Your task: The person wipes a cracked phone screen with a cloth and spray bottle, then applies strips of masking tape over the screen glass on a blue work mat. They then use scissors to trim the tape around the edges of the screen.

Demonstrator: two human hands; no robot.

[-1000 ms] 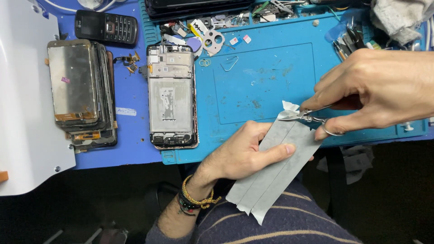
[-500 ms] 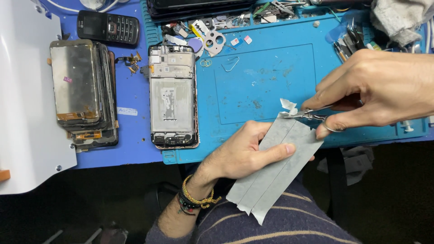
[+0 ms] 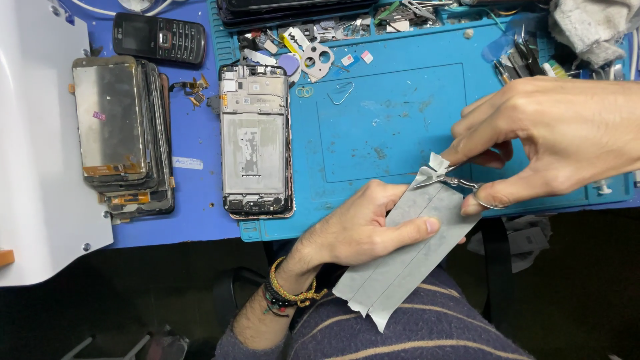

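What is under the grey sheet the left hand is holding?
Under the grey sheet, the left hand fingers support it; below lies a striped sleeve and blue mat edge. The fingers underneath are covered.

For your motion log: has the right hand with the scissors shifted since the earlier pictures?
No. The right hand stays over the blue mat's right side, scissors at the grey sheet's top edge.

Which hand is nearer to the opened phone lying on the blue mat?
Left. The left hand holds the grey strip just right of the opened phone. The right hand works small scissors at the strip's top end, farther right.
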